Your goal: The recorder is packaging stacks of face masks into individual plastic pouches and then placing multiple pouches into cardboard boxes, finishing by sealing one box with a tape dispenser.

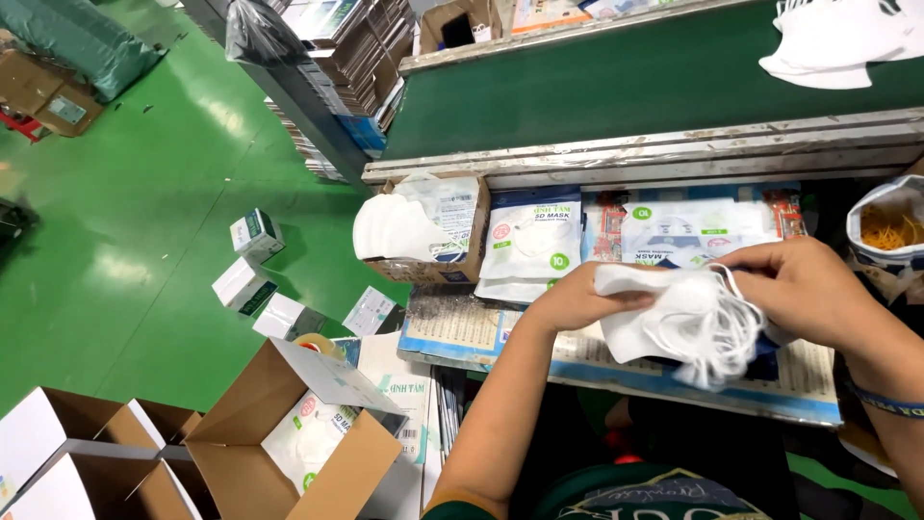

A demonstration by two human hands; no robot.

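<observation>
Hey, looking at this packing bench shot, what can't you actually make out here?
All in the head view:
- How many white masks are in the stack: the left hand and right hand cover its ends, and the ear loops tangle in front.
- The bag at the right: the picture edge cuts it off.
- The open cardboard box on the floor: its flaps hide most of the inside.
- The white pile on the conveyor: cropped by the top edge.

Both forearms reached forward over the worktable. The left hand and right hand were curled closed, gripping, near together above it.
</observation>
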